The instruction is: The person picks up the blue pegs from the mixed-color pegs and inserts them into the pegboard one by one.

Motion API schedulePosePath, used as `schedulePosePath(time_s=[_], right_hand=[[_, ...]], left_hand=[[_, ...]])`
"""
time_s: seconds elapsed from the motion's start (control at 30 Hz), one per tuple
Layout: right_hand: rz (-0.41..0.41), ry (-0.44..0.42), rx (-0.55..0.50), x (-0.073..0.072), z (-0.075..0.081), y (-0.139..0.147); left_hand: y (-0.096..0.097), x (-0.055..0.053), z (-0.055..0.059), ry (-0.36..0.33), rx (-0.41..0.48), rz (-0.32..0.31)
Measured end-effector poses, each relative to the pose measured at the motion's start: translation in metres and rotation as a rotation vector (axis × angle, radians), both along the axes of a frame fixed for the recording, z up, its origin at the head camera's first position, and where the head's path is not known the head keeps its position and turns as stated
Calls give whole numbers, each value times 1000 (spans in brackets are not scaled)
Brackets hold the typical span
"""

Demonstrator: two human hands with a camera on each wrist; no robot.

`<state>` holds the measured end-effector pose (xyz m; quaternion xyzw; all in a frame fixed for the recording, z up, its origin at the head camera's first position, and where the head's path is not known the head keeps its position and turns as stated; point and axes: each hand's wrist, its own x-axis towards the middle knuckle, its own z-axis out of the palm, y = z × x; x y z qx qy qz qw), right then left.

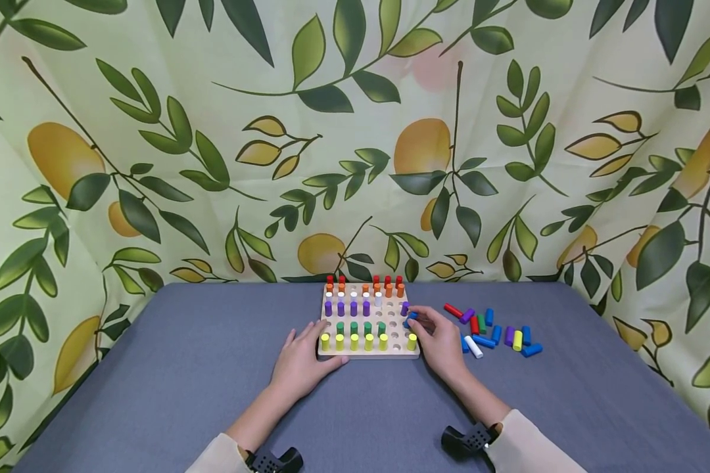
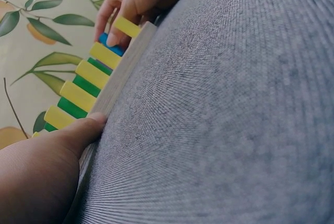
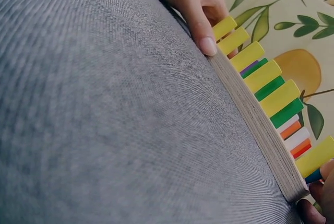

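Observation:
A wooden pegboard [image 1: 369, 357] lies on the table, carrying rows of red, orange, white, purple, green and yellow pegs [image 1: 369, 341]. My left hand [image 1: 300, 360] holds the board's front left corner, thumb on the front edge and fingers along the left side. At the right side, my right hand [image 1: 440, 338] pinches a blue peg [image 1: 411, 316] between thumb and fingers. The blue peg is tilted, close over the right end of a row of bare holes between the purple and green pegs. In the left wrist view, the blue peg [image 2: 110, 44] appears behind the yellow row.
Loose pegs lie to the right of the right hand: several blue ones [image 1: 489, 317], a white one [image 1: 473, 347], a yellow one [image 1: 517, 340], a red one [image 1: 452, 310], plus purple and green. Grey cloth [image 1: 183, 368] covers the table. A leaf-patterned curtain [image 1: 355, 197] hangs behind.

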<state>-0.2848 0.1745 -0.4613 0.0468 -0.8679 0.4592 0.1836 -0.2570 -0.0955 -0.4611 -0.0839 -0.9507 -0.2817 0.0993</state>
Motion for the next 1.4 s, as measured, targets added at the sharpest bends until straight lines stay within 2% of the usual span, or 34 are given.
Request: schedulePosePath(time_s=[1.4], right_hand=[[-21,-30,37,-2,1,-1]], left_hand=[[0,-1,-2,3,-3,-5]])
